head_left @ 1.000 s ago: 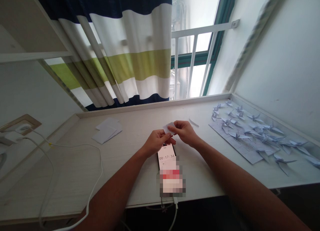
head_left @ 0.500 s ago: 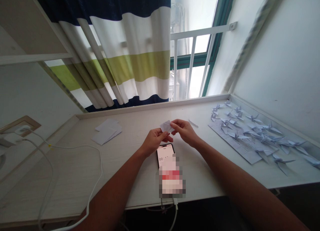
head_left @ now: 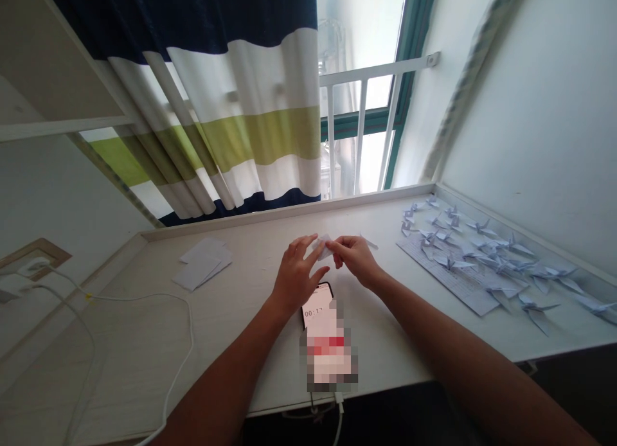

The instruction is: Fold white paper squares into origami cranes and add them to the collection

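Observation:
A small piece of folded white paper (head_left: 324, 247) is pinched between the thumb and fingers of my right hand (head_left: 354, 258). My left hand (head_left: 299, 269) is at the paper's left side, its fingers stretched and spread with the thumb apart, partly covering the paper. Whether its fingertips touch the paper I cannot tell. Just below my hands a phone (head_left: 324, 317) lies on the white desk (head_left: 260, 240), its screen lit with a timer and partly blurred out.
Several folded paper cranes (head_left: 486, 253) cover the desk's right side, some on a printed sheet (head_left: 448, 279). Loose white paper pieces (head_left: 202, 264) lie at the left. A thin paper strip (head_left: 369, 241) is behind my right hand. A white cable (head_left: 190, 330) crosses the left side.
My left hand has let go of its pinch on the paper and spread its fingers. My right hand keeps hold of the paper. The whole view has shifted slightly.

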Available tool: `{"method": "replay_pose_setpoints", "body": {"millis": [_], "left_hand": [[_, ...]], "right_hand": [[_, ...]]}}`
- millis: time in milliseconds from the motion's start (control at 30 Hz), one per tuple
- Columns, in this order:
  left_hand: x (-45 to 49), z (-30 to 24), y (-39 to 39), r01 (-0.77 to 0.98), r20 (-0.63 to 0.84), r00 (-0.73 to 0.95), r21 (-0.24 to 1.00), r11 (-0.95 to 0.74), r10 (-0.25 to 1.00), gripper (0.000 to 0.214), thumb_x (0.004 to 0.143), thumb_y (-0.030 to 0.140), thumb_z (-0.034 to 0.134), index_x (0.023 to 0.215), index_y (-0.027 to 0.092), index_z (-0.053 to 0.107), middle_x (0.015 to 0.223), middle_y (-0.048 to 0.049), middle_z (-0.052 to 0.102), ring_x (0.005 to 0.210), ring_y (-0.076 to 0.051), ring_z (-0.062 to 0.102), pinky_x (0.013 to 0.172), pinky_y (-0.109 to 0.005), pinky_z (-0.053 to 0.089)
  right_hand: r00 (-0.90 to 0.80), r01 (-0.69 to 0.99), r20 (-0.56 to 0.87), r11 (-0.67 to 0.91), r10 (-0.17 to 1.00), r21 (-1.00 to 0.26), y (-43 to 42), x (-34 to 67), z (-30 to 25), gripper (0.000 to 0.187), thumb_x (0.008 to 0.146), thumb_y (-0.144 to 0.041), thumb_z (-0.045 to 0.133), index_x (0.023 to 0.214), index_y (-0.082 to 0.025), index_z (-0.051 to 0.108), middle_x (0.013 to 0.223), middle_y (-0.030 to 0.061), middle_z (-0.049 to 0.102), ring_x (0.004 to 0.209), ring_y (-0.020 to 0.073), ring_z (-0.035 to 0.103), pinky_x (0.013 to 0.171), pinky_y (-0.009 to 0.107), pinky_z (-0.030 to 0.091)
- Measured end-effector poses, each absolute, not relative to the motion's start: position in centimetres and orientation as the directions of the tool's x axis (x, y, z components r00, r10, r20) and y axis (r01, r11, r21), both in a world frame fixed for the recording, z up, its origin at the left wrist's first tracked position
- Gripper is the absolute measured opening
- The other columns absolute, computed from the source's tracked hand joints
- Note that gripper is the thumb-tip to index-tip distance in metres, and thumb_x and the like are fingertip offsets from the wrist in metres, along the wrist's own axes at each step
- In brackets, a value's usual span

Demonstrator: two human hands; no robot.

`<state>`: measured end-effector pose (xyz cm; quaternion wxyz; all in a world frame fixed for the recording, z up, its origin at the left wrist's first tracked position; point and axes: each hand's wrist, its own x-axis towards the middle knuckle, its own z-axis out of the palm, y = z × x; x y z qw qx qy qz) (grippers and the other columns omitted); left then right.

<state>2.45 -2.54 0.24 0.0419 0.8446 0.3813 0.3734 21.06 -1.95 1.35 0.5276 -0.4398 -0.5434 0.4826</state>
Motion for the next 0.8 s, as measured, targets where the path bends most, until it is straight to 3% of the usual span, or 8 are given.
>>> {"method": "replay_pose_setpoints", "body": {"millis": [67,200,300,400,467,533,667,800], "left_hand": [[2.41,0.31,-2.43,0.605,0.572,0.436,0.385,-0.697,0.695,0.040,0.096,0.026,0.059,0.136,0.026,0.062,0.140,-0.0117,0.061,0.133,-0.032,0.050,0.110,-0.052,0.041],[2.38,0.08,-2.39,0.504,0.502,0.386,0.588,-0.633,0.774,0.032,0.100,0.030,0.050,0.125,0.023,0.070,0.119,-0.0122,0.072,0.112,-0.028,0.063,0.100,-0.045,0.048],[2.62,-0.22,-2.49,0.406,0.397,0.281,0.776,-0.483,0.874,0.034,0.100,0.039,0.052,0.120,0.021,0.073,0.110,-0.0108,0.076,0.098,-0.026,0.067,0.091,-0.039,0.051],[2.99,-0.30,-2.53,0.215,0.272,0.225,0.923,-0.320,0.936,0.038,0.094,0.044,0.060,0.119,0.018,0.073,0.099,-0.0082,0.077,0.088,-0.023,0.069,0.083,-0.036,0.053],[3.15,-0.16,-2.54,0.078,0.239,0.251,0.961,-0.266,0.938,0.039,0.090,0.046,0.065,0.115,0.017,0.074,0.094,-0.0067,0.076,0.087,-0.022,0.068,0.082,-0.034,0.053],[3.20,0.03,-2.56,0.004,0.232,0.285,0.970,-0.243,0.930,0.038,0.089,0.046,0.067,0.109,0.016,0.076,0.092,-0.0062,0.076,0.087,-0.021,0.068,0.082,-0.033,0.053],[3.02,0.07,-2.48,0.026,0.214,0.284,0.973,-0.230,0.935,0.034,0.088,0.045,0.068,0.103,0.016,0.078,0.094,-0.0060,0.076,0.089,-0.020,0.066,0.081,-0.030,0.051],[2.75,-0.21,-2.22,0.002,0.182,0.258,0.982,-0.189,0.949,0.030,0.085,0.040,0.072,0.103,0.016,0.077,0.094,-0.0056,0.076,0.086,-0.018,0.066,0.079,-0.029,0.051]], "right_hand": [[-0.093,-0.043,0.141,0.138,0.986,-0.990,-2.07,20.91,1.40,0.048,0.079,-0.060,0.074,0.062,-0.017,0.062,0.051,0.0003,0.059,0.047,0.0117,0.050,0.052,0.028,0.041],[-0.084,0.032,0.178,0.181,0.981,-0.983,-2.04,20.72,1.31,0.053,0.086,-0.066,0.063,0.063,-0.018,0.061,0.055,0.0016,0.060,0.051,0.0131,0.052,0.055,0.030,0.044],[0.011,0.198,0.309,0.300,0.951,-0.933,-1.92,20.87,1.37,0.044,0.089,-0.061,0.062,0.080,-0.018,0.066,0.072,0.0048,0.067,0.067,0.0176,0.060,0.063,0.032,0.049],[-0.012,0.307,0.429,0.412,0.903,-0.858,-1.86,21.15,1.57,0.035,0.089,-0.052,0.067,0.104,-0.021,0.070,0.100,0.0086,0.072,0.093,0.0230,0.065,0.078,0.037,0.053],[-0.084,0.291,0.446,0.450,0.891,-0.844,-1.82,21.29,1.63,0.035,0.089,-0.049,0.068,0.112,-0.023,0.070,0.108,0.0088,0.073,0.099,0.0242,0.066,0.083,0.040,0.054],[-0.118,0.244,0.430,0.446,0.895,-0.861,-1.73,21.35,1.58,0.032,0.089,-0.049,0.068,0.107,-0.022,0.073,0.102,0.0083,0.074,0.094,0.0238,0.067,0.082,0.040,0.055],[-0.110,0.142,0.359,0.372,0.927,-0.917,-1.43,21.37,1.20,0.031,0.083,-0.050,0.074,0.089,-0.019,0.075,0.085,0.0072,0.074,0.081,0.0224,0.067,0.072,0.036,0.055],[-0.159,0.062,0.318,0.331,0.935,-0.942,-1.14,21.40,0.72,0.030,0.081,-0.047,0.076,0.088,-0.018,0.074,0.083,0.0062,0.073,0.075,0.0198,0.065,0.069,0.034,0.054]]}}
